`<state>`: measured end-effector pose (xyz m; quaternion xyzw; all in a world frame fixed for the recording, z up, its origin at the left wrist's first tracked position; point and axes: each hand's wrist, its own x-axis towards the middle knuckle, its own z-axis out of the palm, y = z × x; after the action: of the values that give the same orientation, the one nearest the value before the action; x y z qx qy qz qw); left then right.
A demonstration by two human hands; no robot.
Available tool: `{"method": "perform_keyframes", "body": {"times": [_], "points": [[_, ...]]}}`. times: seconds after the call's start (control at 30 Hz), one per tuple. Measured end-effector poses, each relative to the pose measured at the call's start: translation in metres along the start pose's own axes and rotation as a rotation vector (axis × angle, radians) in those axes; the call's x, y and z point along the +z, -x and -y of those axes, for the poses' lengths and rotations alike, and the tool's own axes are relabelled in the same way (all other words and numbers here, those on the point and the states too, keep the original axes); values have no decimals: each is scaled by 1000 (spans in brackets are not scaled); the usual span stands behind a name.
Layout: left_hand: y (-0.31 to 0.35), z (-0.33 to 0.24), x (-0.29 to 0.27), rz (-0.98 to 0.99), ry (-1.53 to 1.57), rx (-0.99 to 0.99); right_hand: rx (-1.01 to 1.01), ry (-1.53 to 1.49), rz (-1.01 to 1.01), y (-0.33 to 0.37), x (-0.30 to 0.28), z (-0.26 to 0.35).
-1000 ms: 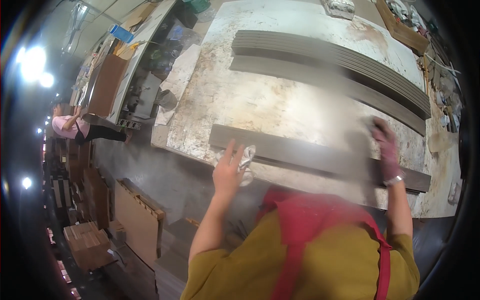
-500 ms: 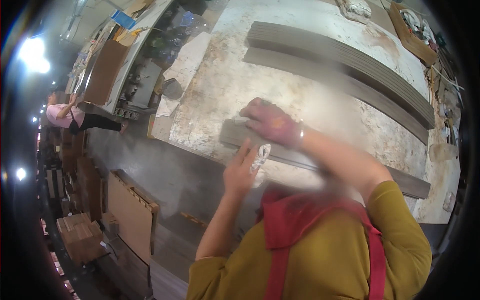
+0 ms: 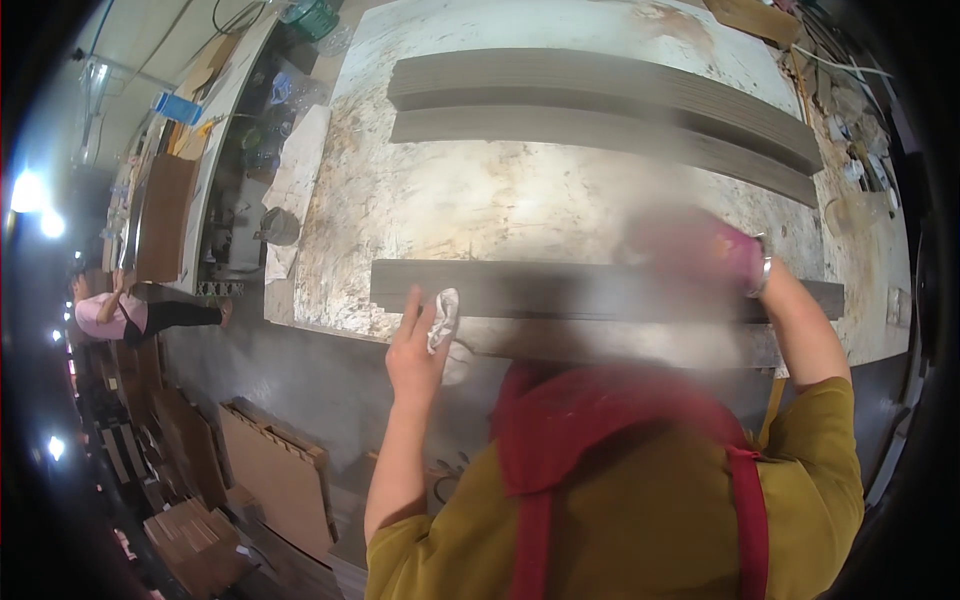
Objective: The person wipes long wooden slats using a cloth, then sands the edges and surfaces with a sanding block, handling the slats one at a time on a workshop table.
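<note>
- The person's mustard shirt and red cloth apron (image 3: 600, 415) are showing nearest.
- The bare left hand (image 3: 412, 358) is grasping a crumpled white cloth (image 3: 445, 318) between thumb and fingers; its extended fingertips are resting over the board's left end.
- This long, flat, grey-brown board (image 3: 490, 285) is lying along the near side of the stained white table (image 3: 480, 205).
- The right hand (image 3: 712, 250), wearing a pinkish-red glove, is hovering or resting over the board's right half; because of blur, I cannot tell its grip.
- Farther, a second grey-brown board is lying just beside a long stack of similar boards (image 3: 560, 80).
- Far left, another person in a pink top (image 3: 105, 310) is standing.
</note>
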<state>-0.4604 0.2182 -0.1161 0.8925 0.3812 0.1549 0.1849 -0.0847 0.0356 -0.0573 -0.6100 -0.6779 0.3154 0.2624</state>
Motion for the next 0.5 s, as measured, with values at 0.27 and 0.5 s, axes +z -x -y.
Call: {"method": "perform_keyframes", "body": {"times": [0.27, 0.5], "points": [[-26, -14, -65, 136, 328, -332, 116, -3, -425, 57, -11, 13], [-74, -69, -39, 39, 322, -127, -21, 120, -599, 16, 45, 26]]}}
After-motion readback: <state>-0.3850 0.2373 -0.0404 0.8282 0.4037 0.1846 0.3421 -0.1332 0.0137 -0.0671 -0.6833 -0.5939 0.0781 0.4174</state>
